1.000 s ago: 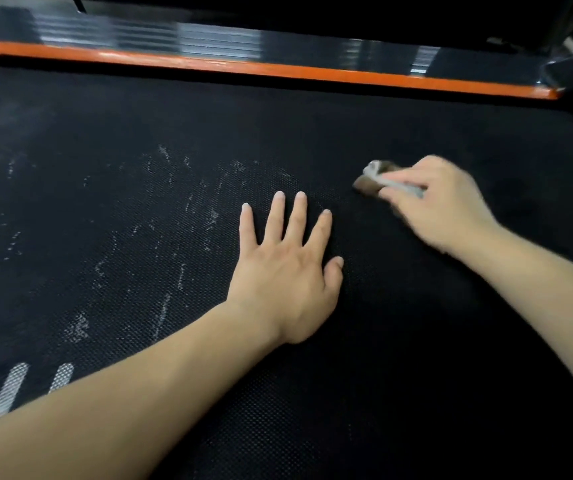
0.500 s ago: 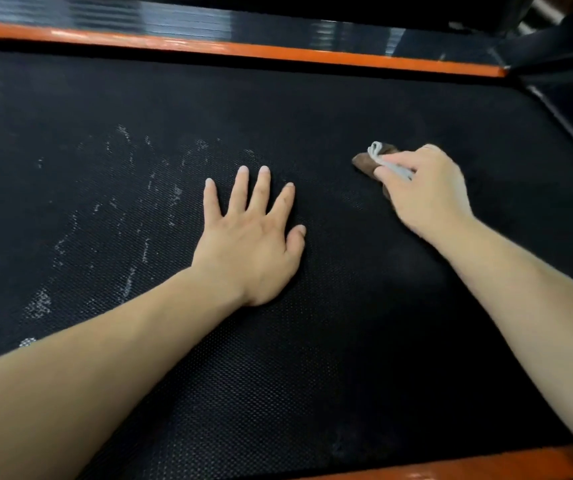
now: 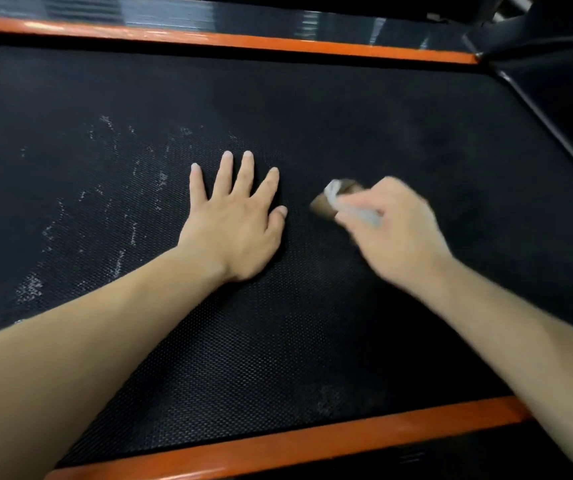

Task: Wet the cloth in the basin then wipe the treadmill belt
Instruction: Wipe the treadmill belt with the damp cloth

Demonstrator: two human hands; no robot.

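We've got our left hand [image 3: 234, 223] spread flat, palm down on the black textured treadmill belt [image 3: 312, 341], prob. to brace us. Right hand [image 3: 395, 230] is closed round the bunched brown-and-white cloth [image 3: 330, 200], pressed on the belt just beside it; pale dusty smears [image 3: 118, 202] to the left remain unwiped.

Black dotted belt [image 3: 312, 323]; orange rails [image 3: 278, 441]; brown-white cloth [image 3: 333, 199].

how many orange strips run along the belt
2: one orange strip along the far edge of the treadmill belt, one orange strip along the near edge. Nothing suggests more.
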